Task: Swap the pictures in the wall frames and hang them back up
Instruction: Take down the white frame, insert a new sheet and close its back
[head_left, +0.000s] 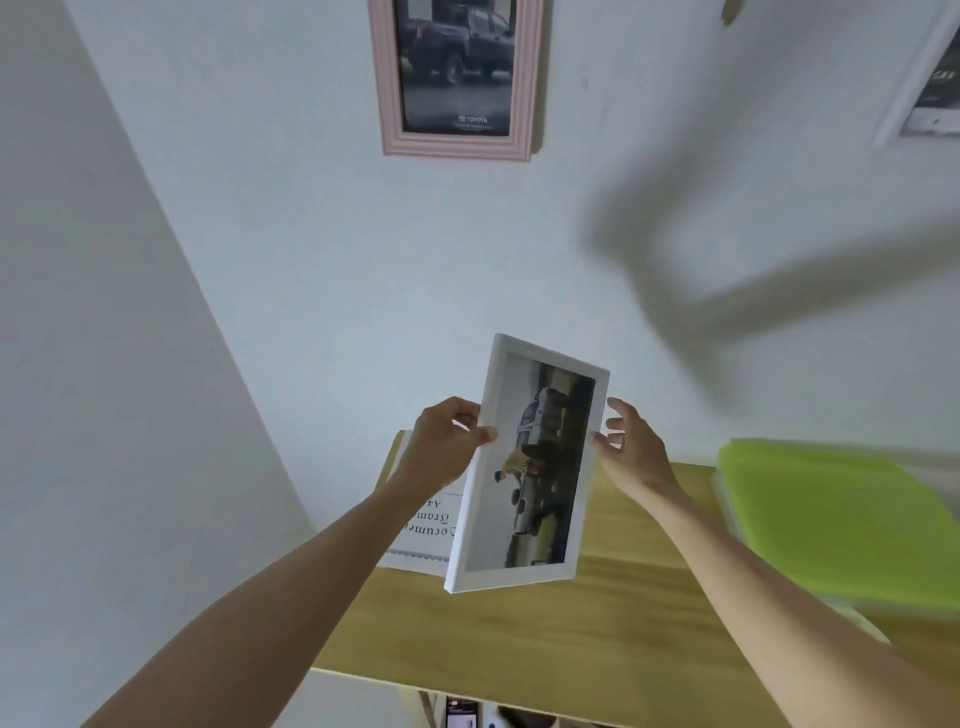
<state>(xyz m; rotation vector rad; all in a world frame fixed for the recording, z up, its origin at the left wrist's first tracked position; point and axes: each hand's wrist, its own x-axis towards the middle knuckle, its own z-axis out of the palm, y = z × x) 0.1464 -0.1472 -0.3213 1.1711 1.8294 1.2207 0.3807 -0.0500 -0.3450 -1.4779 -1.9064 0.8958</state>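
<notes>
I hold a white picture frame (524, 467) upright above the wooden table, tilted a little, with a photo of a silver pickup turned sideways in it. My left hand (441, 441) grips its left edge, thumb on the front. My right hand (631, 444) holds its right edge, thumb on the front rim and fingers behind. On the wall above hangs a pink frame (457, 78) with a dark pickup photo. Another white frame (919, 78) hangs at the far right, partly cut off.
A wooden table (597, 623) stands against the wall below my hands. A printed white sheet (426, 530) lies on its left end, and a lime-green folder stack (841, 525) on its right. A phone (461, 714) shows under the table's front edge. A side wall is on the left.
</notes>
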